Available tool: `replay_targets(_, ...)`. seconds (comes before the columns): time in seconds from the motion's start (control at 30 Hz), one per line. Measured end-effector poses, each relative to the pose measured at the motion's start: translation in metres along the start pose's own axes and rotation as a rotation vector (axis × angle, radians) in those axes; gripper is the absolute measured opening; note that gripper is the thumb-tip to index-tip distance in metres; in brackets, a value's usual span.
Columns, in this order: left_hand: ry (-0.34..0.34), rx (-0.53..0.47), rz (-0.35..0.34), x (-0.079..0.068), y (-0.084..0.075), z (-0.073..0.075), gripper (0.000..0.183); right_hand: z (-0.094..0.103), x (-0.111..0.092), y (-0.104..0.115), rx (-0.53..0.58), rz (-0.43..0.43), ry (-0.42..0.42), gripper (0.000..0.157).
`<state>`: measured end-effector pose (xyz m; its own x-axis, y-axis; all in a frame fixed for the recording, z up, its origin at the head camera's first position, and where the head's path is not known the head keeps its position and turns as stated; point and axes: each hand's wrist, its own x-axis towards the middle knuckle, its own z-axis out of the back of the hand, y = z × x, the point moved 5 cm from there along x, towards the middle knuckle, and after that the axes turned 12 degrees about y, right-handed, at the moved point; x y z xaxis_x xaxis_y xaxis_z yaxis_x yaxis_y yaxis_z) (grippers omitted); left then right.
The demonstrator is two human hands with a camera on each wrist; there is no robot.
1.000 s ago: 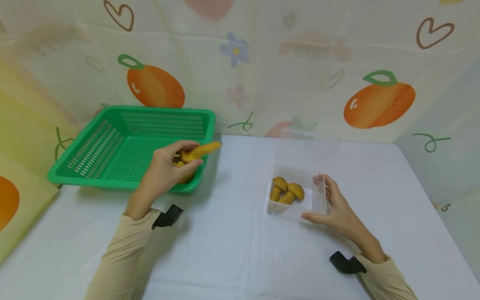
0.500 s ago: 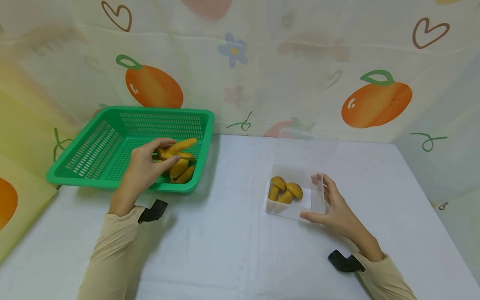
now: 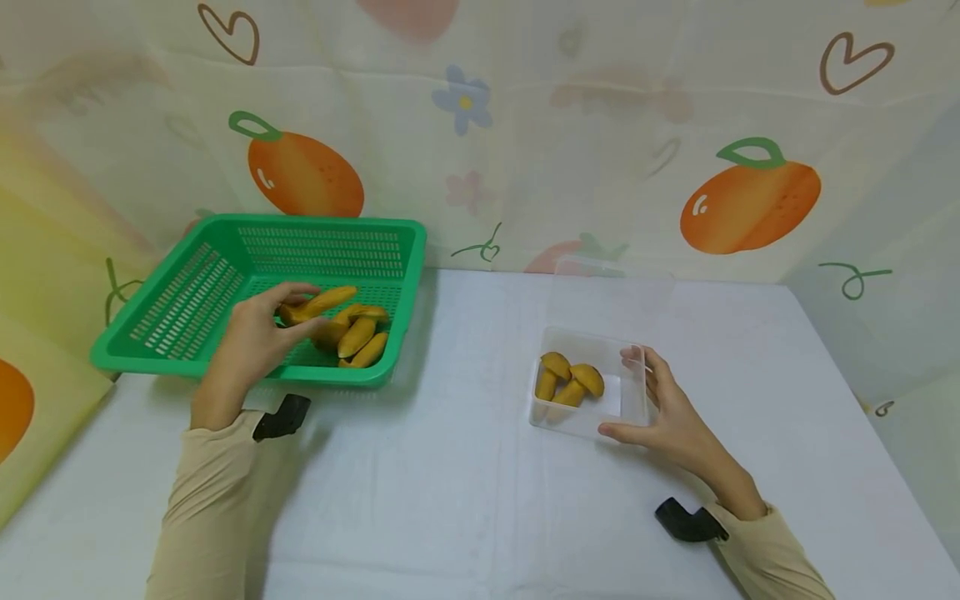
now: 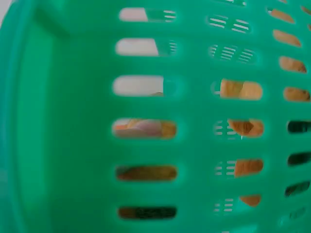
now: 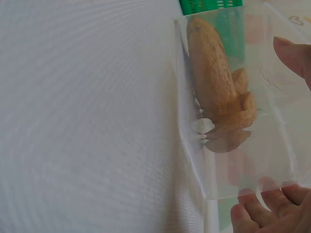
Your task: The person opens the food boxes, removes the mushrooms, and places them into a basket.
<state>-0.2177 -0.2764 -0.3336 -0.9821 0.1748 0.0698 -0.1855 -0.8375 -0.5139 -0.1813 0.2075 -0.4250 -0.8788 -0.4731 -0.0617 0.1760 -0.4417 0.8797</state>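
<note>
My left hand (image 3: 251, 337) is inside the green basket (image 3: 412, 283), holding a yellow, tapering, banana-like piece (image 3: 330, 298) between fingers and thumb. Its inner end is hidden by the fingers. To its right lie several yellow elongated pieces (image 3: 358, 337); their exact kind is hard to tell. The basket's slotted wall (image 4: 82, 145) blocks most of the left wrist view. My right hand (image 3: 678, 421) grips the right end of a clear plastic box (image 3: 626, 400), thumb on the near side, fingers on the far side. Inside the box lie two brownish-yellow mushrooms (image 3: 573, 387), one seen close up as a mushroom (image 5: 211, 73) through the plastic.
The box's transparent lid (image 3: 611, 292) stands open behind it. A white cloth (image 3: 435, 467) covers the table, and a fruit-patterned curtain (image 3: 525, 125) hangs behind. The basket stands left of the box, near the curtain.
My left hand has moved left and slightly down across the basket with the banana-like piece, uncovering the yellow pieces at the basket's right side. The right hand keeps its grip on the box.
</note>
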Motion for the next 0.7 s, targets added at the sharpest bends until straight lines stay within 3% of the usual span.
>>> replay_targets(0.17,0.051,-0.001,0.044,-0.003,0.008,0.004,0.04,0.0,0.0,0.0,-0.003,-0.018,0.002,0.116)
replay_targets(0.7,0.122,0.047,0.099,-0.004,0.016,0.006,0.037,0.0,0.0,0.0,0.002,-0.002,0.0,0.115)
